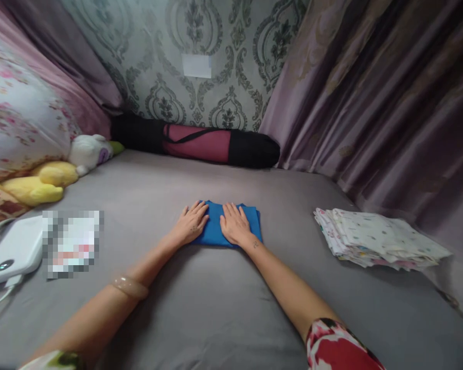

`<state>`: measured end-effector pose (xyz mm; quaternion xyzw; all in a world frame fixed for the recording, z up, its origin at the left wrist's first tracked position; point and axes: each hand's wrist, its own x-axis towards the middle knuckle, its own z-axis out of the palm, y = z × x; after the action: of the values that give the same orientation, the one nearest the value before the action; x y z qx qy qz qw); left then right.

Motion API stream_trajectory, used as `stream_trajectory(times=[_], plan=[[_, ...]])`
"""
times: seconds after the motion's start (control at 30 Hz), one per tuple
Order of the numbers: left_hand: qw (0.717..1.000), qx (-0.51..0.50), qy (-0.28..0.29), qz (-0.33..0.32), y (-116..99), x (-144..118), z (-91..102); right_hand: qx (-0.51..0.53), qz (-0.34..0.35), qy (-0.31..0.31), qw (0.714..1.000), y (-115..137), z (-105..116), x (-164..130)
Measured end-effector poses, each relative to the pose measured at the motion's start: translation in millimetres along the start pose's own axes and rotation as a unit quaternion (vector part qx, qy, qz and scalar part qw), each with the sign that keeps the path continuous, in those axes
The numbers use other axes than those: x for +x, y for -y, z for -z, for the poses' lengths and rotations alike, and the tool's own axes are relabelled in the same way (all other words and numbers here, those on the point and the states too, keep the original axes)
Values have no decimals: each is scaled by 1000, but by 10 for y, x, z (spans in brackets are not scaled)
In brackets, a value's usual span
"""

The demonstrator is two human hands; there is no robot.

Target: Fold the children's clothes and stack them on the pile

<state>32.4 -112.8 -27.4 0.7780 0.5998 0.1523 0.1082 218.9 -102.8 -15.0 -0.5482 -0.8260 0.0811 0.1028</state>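
A folded blue cloth (215,226) lies flat on the grey bed sheet (170,318) in front of me. My left hand (193,222) rests palm down on its left edge, fingers stretched out and pointing away from me. On its middle and right part lies my right hand (235,224), also flat with the fingers extended. Parts of the cloth under both palms are hidden. Neither hand grips anything.
To the right is a stack of folded patterned cloths (386,236). On the left lie a white power bank (15,252) with a cable, a blurred-out item (73,244) and plush toys (57,174). A long black and red bag (196,144) lies along the wall.
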Motion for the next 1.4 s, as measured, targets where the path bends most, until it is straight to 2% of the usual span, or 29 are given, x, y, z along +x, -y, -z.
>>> stream_trajectory(times=[0.17,0.3,0.5,0.77,1.0,1.13,1.27,1.4], plan=[[993,-109,-43,12,217,-58,-19,12,16,-13,1000,148,35,-22],[973,-205,-104,29,195,-82,17,14,11,12,1000,278,-24,-56],[936,-295,-164,103,129,-132,122,4,3,33,999,367,-8,7],[938,-289,-162,106,125,-125,141,1,20,5,1000,635,-143,94],[935,-298,-164,104,120,-122,144,-15,14,22,1000,797,-107,243],[929,-305,-176,116,117,-125,161,-22,25,37,999,925,-201,312],[933,-299,-164,114,114,-139,170,-21,23,40,999,956,-277,315],[939,-289,-153,110,141,-160,160,28,22,44,998,913,-192,284]])
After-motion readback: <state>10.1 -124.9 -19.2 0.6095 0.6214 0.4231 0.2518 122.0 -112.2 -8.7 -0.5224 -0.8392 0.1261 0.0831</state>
